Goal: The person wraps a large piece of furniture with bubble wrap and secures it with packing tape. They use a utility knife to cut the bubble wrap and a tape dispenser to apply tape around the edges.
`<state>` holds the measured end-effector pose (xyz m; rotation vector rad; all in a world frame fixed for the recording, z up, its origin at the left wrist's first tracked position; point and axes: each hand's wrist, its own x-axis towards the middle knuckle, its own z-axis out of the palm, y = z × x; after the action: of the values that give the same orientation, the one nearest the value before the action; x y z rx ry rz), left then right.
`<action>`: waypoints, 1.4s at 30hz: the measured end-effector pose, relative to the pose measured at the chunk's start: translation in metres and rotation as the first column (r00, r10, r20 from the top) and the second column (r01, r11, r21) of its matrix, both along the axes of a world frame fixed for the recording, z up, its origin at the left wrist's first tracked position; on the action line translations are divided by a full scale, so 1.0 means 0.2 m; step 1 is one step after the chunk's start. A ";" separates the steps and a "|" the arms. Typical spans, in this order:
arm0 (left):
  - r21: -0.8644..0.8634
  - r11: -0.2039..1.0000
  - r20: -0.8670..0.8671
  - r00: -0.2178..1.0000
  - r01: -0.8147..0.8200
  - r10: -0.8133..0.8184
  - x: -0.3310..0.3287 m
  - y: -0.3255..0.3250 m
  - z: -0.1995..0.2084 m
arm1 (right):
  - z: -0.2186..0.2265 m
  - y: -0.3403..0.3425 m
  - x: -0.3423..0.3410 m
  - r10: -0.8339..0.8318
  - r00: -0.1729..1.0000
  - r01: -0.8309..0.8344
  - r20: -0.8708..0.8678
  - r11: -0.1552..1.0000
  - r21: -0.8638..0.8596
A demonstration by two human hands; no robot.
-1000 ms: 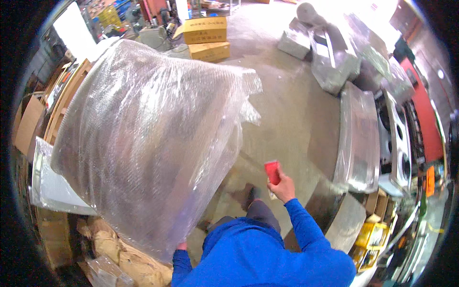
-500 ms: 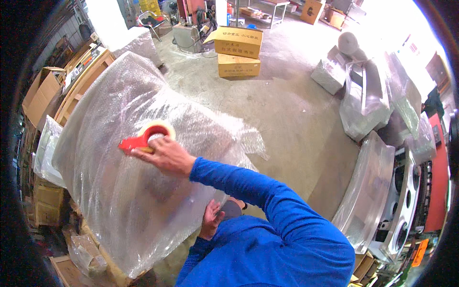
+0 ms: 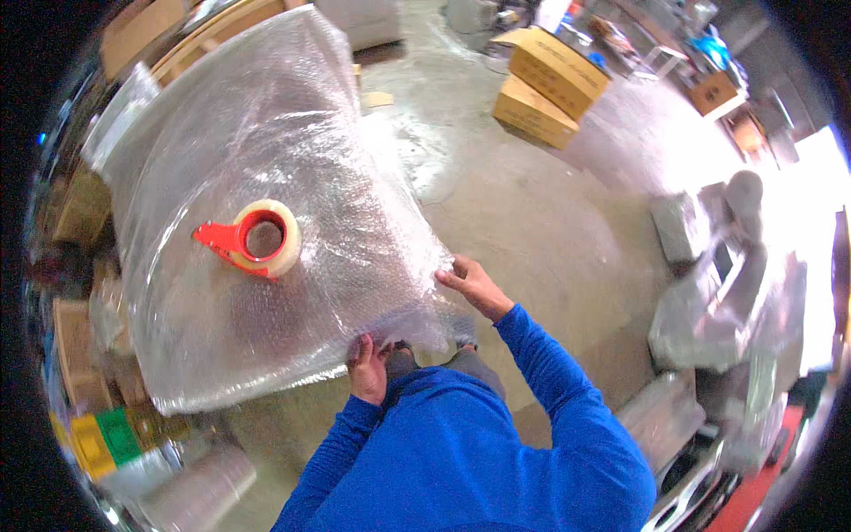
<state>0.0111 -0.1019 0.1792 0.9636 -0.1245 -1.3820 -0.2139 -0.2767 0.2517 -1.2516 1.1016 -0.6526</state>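
A large sheet of clear bubble wrap drapes over a bulky, wide object whose form is hidden beneath it. On top lies a red tape dispenser with a wide roll of clear tape, touched by neither hand. My right hand pinches the loose right-hand edge of the wrap between thumb and fingers. At the near edge, close to my body, my left hand has its thumb and fingers on the wrap, gripping its border; part of the fingers is hidden in the film.
Two stacked cardboard boxes stand on the concrete floor ahead. Plastic-wrapped items crowd the right side. At lower left are a roll of wrapping film and a yellow-and-green container; wooden crating lies beyond the wrap.
My right hand has let go of the tape dispenser, leaving it on the wrap, and moved right and nearer to grip the wrap's edge. The whole view has turned.
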 end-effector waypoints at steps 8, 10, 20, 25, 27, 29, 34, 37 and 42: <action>0.079 0.960 0.216 0.945 -0.269 0.247 -0.23 0.16 0.35 | -0.12 -0.02 -0.18 0.320 0.890 -0.400 0.325 0.890 0.218; 0.049 0.946 0.210 0.929 -0.321 0.304 -0.25 0.23 0.32 | -0.11 -0.01 -0.18 0.355 0.886 -0.420 0.298 0.887 0.191; 0.125 0.859 0.191 0.862 -0.496 0.470 -0.47 -0.09 0.49 | -0.28 -0.24 -0.04 -0.085 0.938 0.040 0.335 0.990 0.138; 0.030 0.865 0.166 0.856 -0.500 0.489 -0.42 -0.07 0.53 | -0.38 -0.29 -0.12 0.229 0.822 -0.405 0.521 0.878 0.253; 0.036 0.878 0.147 0.871 -0.478 0.468 -0.41 -0.06 0.55 | -0.34 -0.28 -0.15 0.233 0.803 -0.288 0.549 0.957 0.015; 0.061 0.892 0.115 0.891 -0.448 0.440 -0.42 -0.05 0.59 | -0.29 -0.27 -0.17 0.327 0.860 -0.211 0.392 0.927 -0.312; 0.111 0.861 0.105 0.868 -0.496 0.486 -0.46 -0.09 0.64 | -0.37 -0.27 -0.19 0.333 0.886 -0.270 0.324 0.936 -0.224; 0.126 0.863 0.125 0.871 -0.490 0.476 -0.48 -0.08 0.61 | -0.64 -0.22 -0.16 0.307 0.859 -0.354 0.409 0.934 0.043; 0.111 0.892 0.361 0.854 -0.439 0.375 -0.48 -0.05 0.36 | -0.84 -0.11 -0.08 0.115 0.783 -0.397 0.611 0.849 0.349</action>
<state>-0.0850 -0.1119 0.2514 1.2971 -0.0336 -0.8387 -0.2306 -0.2988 0.0831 -0.6937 0.5065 -0.4611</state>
